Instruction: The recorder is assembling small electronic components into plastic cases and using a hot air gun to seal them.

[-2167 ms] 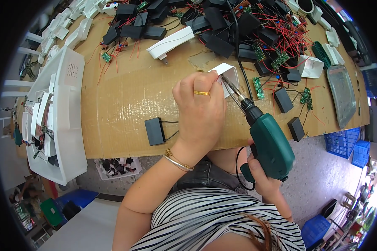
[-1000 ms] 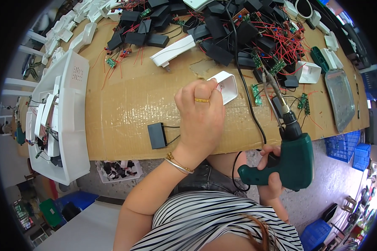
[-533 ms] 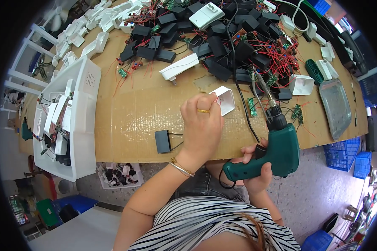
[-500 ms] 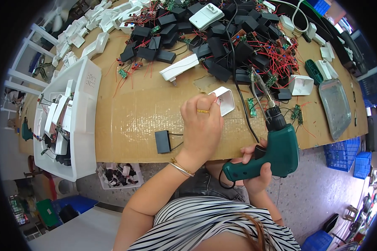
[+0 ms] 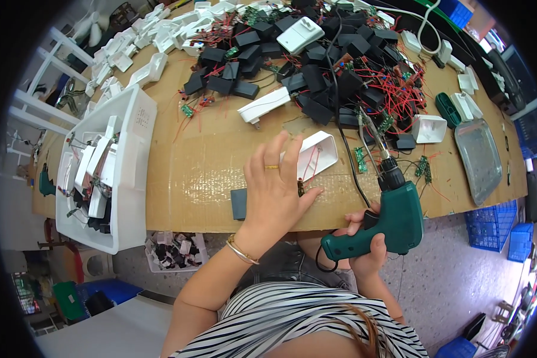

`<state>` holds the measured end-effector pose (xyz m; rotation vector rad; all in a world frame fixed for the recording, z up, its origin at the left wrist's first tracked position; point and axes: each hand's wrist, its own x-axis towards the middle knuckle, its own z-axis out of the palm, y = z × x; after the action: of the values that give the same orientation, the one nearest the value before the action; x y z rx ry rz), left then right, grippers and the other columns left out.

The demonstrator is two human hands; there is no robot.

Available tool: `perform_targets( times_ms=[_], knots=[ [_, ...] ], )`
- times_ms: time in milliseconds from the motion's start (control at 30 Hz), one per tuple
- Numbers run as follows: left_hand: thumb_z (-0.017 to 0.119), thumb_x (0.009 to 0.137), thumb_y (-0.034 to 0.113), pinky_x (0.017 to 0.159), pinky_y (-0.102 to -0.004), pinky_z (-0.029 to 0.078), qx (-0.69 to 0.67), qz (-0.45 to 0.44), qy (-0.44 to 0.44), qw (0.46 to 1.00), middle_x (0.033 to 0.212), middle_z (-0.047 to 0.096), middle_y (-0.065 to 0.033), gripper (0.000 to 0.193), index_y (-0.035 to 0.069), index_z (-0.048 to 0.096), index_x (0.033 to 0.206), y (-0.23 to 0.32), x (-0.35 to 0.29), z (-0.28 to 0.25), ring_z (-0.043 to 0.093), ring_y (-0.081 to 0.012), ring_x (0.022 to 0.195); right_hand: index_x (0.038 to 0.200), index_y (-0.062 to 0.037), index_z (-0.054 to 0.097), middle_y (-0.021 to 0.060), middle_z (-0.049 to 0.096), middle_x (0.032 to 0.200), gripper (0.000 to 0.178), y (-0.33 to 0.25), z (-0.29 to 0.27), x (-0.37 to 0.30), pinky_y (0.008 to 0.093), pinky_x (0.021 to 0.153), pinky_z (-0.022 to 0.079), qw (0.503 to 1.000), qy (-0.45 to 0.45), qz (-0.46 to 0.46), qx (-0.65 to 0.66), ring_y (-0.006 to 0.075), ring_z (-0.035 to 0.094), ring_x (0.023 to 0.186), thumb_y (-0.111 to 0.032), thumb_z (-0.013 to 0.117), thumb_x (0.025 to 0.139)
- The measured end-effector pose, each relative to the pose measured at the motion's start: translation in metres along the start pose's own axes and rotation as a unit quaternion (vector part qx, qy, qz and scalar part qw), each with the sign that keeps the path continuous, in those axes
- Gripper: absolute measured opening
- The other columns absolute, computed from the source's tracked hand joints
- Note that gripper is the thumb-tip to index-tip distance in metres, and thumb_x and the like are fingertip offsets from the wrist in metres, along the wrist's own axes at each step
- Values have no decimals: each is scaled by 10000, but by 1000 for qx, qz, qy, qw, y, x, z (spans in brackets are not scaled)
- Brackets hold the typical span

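My left hand is spread over the cardboard-covered table with its fingers apart. At its fingertips lies an open white plastic case with red wires inside. The wires run down to a small circuit board between my thumb and forefinger, mostly hidden. A black rectangular block shows partly from under the left side of that hand. My right hand is wrapped round the handle of a green soldering gun, whose metal tip points away from me toward the heap of parts.
A heap of black blocks with red wires and circuit boards fills the far middle. White cases pile up at far left. A white bin of parts stands left, and a clear tray right. A black cord crosses the table.
My left hand has opened, its fingers leaving the white case and spreading lower and to the left. Red wires and a circuit board now show beside it. The soldering gun stays nearly still.
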<state>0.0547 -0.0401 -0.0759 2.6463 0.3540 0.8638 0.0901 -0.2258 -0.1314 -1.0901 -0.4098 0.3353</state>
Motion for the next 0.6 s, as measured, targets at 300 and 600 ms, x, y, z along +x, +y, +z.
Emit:
perform_targets(
  times_ms=[300, 600],
  knots=[
    [683, 668, 216, 776, -347, 461, -177, -210, 43, 961, 976, 582, -193, 593, -12, 434, 1156, -58, 23, -110, 588, -288, 886, 1264, -71, 286, 119, 494, 961, 557, 2, 2, -9, 396, 686, 512, 988, 14, 42, 149, 167, 493, 811, -387, 477, 848],
    [671, 699, 282, 733, -351, 453, 311, -260, 225, 886, 931, 609, -173, 544, -17, 496, 1119, -241, 15, -287, 599, -256, 816, 1241, 4, 327, 94, 486, 918, 526, -4, 17, -2, 312, 850, 383, 998, 9, -17, 56, 137, 451, 752, -364, 416, 875]
  ],
)
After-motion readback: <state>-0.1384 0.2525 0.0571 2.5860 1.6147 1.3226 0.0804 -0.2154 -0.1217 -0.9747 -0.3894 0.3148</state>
